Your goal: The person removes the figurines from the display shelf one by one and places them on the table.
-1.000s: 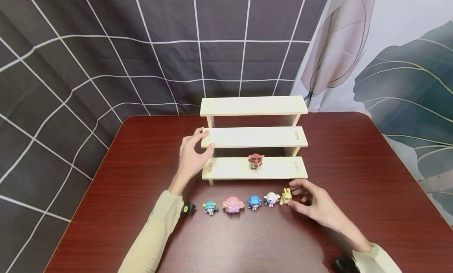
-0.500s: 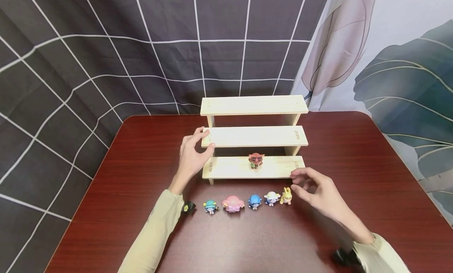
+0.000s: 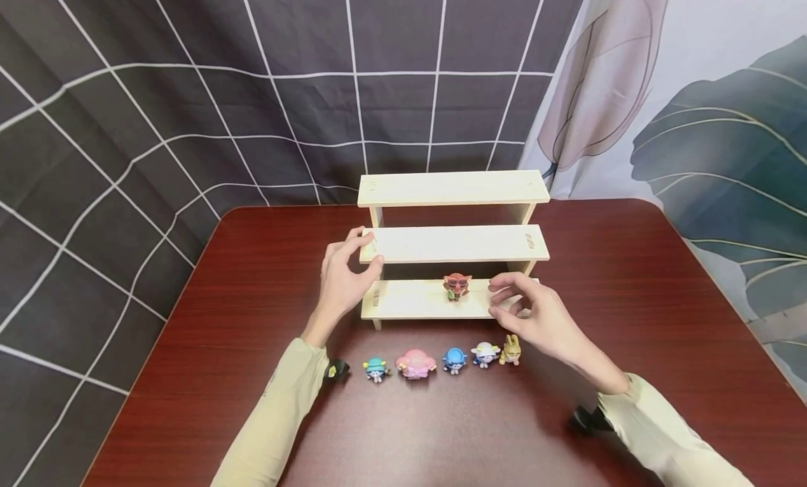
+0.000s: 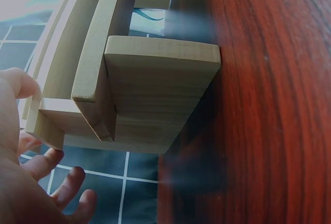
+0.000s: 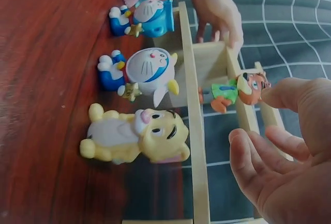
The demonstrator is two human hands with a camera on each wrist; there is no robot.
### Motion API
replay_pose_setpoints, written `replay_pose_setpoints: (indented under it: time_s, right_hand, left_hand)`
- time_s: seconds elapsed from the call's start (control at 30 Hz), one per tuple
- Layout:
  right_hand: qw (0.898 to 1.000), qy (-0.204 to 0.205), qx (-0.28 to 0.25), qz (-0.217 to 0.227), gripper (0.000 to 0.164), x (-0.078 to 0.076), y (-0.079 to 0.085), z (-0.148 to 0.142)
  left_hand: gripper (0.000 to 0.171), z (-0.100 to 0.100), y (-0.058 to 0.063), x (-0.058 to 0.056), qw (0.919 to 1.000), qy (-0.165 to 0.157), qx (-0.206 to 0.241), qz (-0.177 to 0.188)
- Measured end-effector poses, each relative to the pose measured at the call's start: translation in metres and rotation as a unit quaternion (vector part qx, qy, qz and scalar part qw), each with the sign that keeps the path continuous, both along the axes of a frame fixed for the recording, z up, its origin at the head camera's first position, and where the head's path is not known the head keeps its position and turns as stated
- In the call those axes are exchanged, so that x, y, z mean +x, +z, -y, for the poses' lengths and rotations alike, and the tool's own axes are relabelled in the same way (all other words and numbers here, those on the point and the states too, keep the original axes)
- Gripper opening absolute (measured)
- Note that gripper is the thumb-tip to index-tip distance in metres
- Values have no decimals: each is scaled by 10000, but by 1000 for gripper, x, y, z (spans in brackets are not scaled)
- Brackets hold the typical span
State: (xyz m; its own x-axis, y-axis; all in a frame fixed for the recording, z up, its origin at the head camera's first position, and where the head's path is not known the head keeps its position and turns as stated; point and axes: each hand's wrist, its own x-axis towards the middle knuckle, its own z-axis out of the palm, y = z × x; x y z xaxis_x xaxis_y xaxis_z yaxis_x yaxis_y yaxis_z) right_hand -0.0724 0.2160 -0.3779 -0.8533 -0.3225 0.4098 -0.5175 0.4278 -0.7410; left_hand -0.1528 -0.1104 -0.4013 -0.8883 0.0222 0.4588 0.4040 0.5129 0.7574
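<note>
A three-tier wooden display stand (image 3: 454,243) stands on the table. My left hand (image 3: 343,280) holds the left end of its middle tier, thumb and fingers around the board's end in the left wrist view. A red-brown fox figurine (image 3: 457,286) wearing sunglasses stands on the lowest tier. Just right of it, over that tier, my right hand (image 3: 536,315) hovers with loosely bent fingers and nothing in them. In front of the stand, a yellow rabbit figurine (image 5: 137,135) ends the row on the right. Beside it sits a white-hatted figurine (image 5: 147,74).
Leftward the row continues with a blue-hatted figurine (image 3: 454,361), a pink figurine (image 3: 416,364) and a teal-hatted figurine (image 3: 376,369). A small dark object (image 3: 337,370) lies by the left sleeve. Behind the red-brown table (image 3: 265,263) hangs a dark grid curtain (image 3: 315,101).
My right hand has left the yellow rabbit figurine's side, rising and moving left over the lowest tier towards the fox figurine. The left hand and the figurines have stayed put.
</note>
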Motion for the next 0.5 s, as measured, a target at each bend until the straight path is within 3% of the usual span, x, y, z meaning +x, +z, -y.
replay_pose_setpoints:
  time_s: [0.5]
  right_hand:
    - [9988, 219, -113, 431, 39, -19, 2, 21]
  left_hand:
    - [41, 0, -1, 0, 10000, 4, -19, -82]
